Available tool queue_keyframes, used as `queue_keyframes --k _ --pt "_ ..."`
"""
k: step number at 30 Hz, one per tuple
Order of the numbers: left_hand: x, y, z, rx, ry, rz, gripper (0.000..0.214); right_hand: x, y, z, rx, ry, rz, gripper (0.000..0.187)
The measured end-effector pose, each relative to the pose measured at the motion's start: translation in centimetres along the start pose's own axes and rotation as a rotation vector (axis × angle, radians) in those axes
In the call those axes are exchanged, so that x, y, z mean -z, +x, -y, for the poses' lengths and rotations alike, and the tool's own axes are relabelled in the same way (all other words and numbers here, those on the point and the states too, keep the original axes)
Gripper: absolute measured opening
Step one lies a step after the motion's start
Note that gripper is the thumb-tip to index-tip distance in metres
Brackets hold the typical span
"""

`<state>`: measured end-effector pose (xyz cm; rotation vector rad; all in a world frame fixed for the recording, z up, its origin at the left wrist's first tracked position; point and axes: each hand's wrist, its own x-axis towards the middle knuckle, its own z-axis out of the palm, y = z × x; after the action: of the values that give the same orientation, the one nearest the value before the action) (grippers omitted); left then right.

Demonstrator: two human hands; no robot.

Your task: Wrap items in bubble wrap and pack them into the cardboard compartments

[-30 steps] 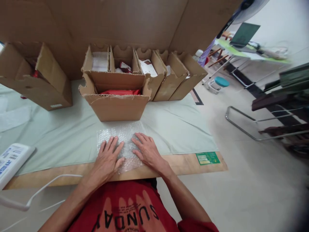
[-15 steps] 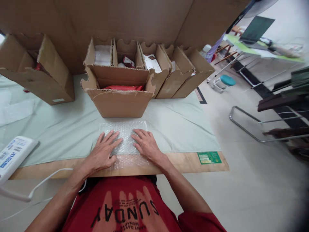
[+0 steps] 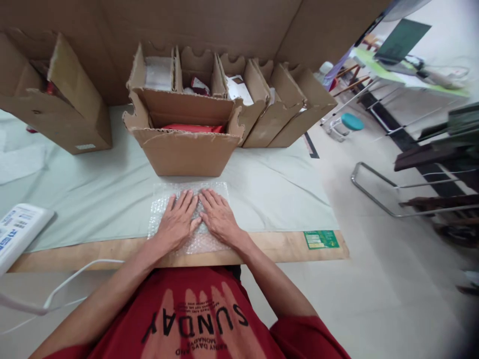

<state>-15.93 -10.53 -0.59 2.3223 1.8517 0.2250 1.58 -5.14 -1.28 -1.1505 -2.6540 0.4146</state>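
A sheet of clear bubble wrap [image 3: 164,197] lies flat on the pale green table cover, reaching to the wooden table edge. My left hand [image 3: 178,223] rests palm down on it, fingers stretched out. My right hand [image 3: 217,217] lies flat beside it, fingers also straight, the two hands almost touching at the middle of the sheet. Just beyond the sheet stands an open cardboard box [image 3: 184,149] with something red [image 3: 192,128] inside.
A row of open cardboard bins [image 3: 239,94] holding white and red items lines the back. Another cardboard box [image 3: 56,107] sits at the left. A white device [image 3: 17,232] with a cable lies at the left edge. A green card [image 3: 321,239] rests on the wooden edge.
Both hands have slid inward and slightly forward over the bubble wrap, so they now lie close together. The sheet has stayed flat in place.
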Motion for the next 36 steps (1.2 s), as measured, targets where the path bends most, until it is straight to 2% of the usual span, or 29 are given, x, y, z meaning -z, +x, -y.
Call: queue_keyframes --k 3,6,8,11,14,17,19,22,24,26,28,30,33,34,36 --pt "-0.4 -1.0 2.0 0.159 0.064 -0.046 0.067 0.0 -1.0 -1.6 -0.076 -0.057 -0.013 0.056" --pt "0.0 -3.2 3.7 0.274 0.064 -0.121 0.069 1.7 -4.9 -3.9 -0.190 -0.087 -0.086 0.052" --pt "0.3 -4.5 4.0 0.217 0.011 -0.119 0.064 3.1 -7.9 -4.8 -0.174 -0.062 -0.084 0.048" --pt "0.6 -5.6 3.3 0.013 -0.105 -0.043 0.055 4.5 -10.6 -4.5 -0.032 0.015 0.014 0.054" --pt "0.4 -5.8 2.5 -0.099 -0.162 0.010 0.057 4.0 -10.5 -3.4 0.109 0.085 0.066 0.050" --pt "0.6 -5.7 2.6 -0.101 -0.183 0.025 0.063 2.6 -8.9 -2.6 0.168 0.173 -0.026 0.033" --pt "1.3 -5.9 3.2 -0.099 -0.233 0.057 0.067 2.1 -8.0 -2.4 0.123 0.289 -0.126 0.028" --pt "3.0 -6.8 4.3 -0.074 -0.375 0.098 0.081 2.5 -7.3 -2.1 -0.066 0.554 -0.206 0.023" --pt "3.9 -7.3 4.7 0.007 -0.457 0.080 0.086 3.1 -7.0 -2.1 -0.240 0.716 -0.205 0.021" --pt "4.2 -7.2 4.6 0.165 -0.512 -0.008 0.066 3.6 -6.8 -2.2 -0.377 0.858 -0.183 0.024" --pt "4.0 -6.6 4.2 0.357 -0.564 -0.109 0.041 3.9 -6.7 -2.6 -0.427 0.984 -0.176 0.032" --pt "3.7 -5.7 3.8 0.516 -0.629 -0.171 0.035 4.0 -6.8 -3.1 -0.406 1.056 -0.156 0.044" --pt "3.3 -4.2 3.6 0.608 -0.652 -0.175 0.034 3.9 -6.9 -3.7 -0.375 1.010 -0.137 0.065" --pt "3.3 -3.8 3.6 0.608 -0.619 -0.171 0.034 3.8 -6.8 -3.8 -0.387 0.961 -0.152 0.067" --pt "3.1 -3.2 3.8 0.588 -0.510 -0.157 0.032 3.3 -6.3 -3.8 -0.434 0.818 -0.213 0.057"
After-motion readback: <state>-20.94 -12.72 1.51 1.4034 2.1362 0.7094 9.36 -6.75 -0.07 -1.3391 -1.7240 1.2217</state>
